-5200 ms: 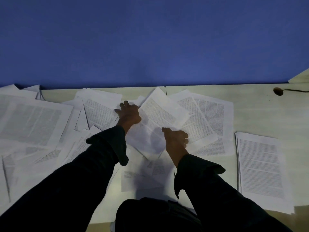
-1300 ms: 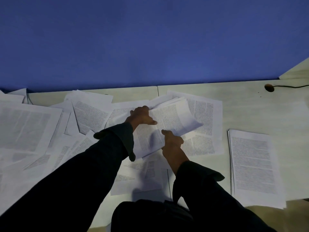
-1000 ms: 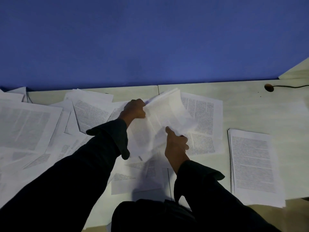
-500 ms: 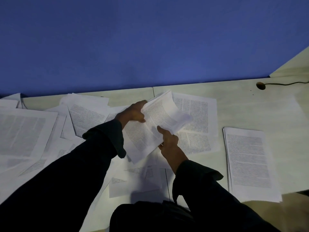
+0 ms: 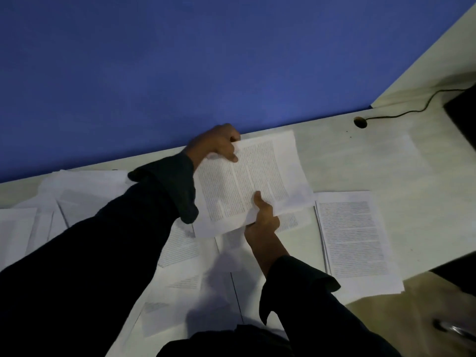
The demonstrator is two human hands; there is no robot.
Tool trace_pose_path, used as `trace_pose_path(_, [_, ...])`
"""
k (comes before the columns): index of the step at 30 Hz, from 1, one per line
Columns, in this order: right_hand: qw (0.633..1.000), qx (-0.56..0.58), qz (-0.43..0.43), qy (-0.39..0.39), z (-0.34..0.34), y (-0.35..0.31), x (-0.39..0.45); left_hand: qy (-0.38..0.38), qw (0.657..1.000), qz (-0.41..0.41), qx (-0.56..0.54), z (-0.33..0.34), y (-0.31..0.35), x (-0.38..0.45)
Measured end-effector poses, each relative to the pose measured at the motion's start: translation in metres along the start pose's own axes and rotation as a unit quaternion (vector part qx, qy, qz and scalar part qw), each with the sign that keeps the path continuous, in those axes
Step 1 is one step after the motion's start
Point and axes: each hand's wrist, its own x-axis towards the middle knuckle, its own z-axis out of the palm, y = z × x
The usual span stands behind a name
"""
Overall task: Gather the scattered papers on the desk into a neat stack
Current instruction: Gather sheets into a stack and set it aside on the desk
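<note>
A small bundle of printed sheets (image 5: 247, 184) is held just above the pale desk (image 5: 373, 161). My left hand (image 5: 215, 144) grips its far left edge, thumb on top. At the near edge my right hand (image 5: 262, 215) pinches the bundle, thumb lying on the text. A neat stack of printed pages (image 5: 355, 240) lies on the desk to the right of the bundle. Loose sheets (image 5: 77, 197) lie scattered on the left, and more loose pages (image 5: 185, 274) sit under my forearms.
A blue partition (image 5: 180, 73) runs along the desk's far edge. A cable hole (image 5: 360, 122) with a black cable (image 5: 412, 109) is at the far right, beside a dark object (image 5: 463, 117). The desk's near edge drops off at the lower right.
Both hands have lifted the gathered sheets and carried them to the right, toward the stack. The bundle, curled a moment ago, is now held flatter. The camera has turned right.
</note>
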Motion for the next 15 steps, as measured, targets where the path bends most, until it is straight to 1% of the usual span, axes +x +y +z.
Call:
trace_pose_path(1, [0.998,-0.047,-0.002,0.047,-0.002,-0.006,0.003,0.031,0.999,0.01,0.005,0.011,0.006,0.014])
trace_pose_path(2, [0.994,-0.066,-0.027,0.087,-0.006,-0.009,0.011,0.046,0.999,0.015,0.016,0.023,0.012,0.03])
trace_pose_path(3, [0.994,-0.047,-0.022,0.101,-0.006,-0.018,0.013,0.052,0.998,0.018,0.035,0.036,0.017,0.043])
trace_pose_path(4, [0.993,-0.055,-0.034,0.097,-0.004,-0.022,0.024,0.052,0.997,0.017,0.054,0.047,0.02,0.057])
trace_pose_path(7, [0.985,-0.147,-0.057,0.064,0.004,-0.035,0.042,0.033,0.992,0.007,0.119,0.071,0.023,0.082])
trace_pose_path(9, [0.983,-0.171,-0.038,0.055,0.008,-0.036,0.055,0.017,0.987,-0.014,0.159,0.079,0.02,0.091])
trace_pose_path(10, [0.981,-0.187,-0.029,0.051,0.008,-0.035,0.064,0.02,0.985,-0.019,0.168,0.082,0.018,0.094])
trace_pose_path(12, [0.977,-0.213,-0.005,0.032,0.009,-0.03,0.081,0.033,0.985,-0.011,0.172,0.082,0.019,0.098])
trace_pose_path(13, [0.976,-0.212,-0.003,0.04,0.013,-0.034,0.08,0.033,0.986,-0.001,0.164,0.079,0.019,0.099])
trace_pose_path(15, [0.974,-0.224,0.013,0.021,0.016,-0.036,0.084,0.025,0.994,0.014,0.109,0.072,0.017,0.098])
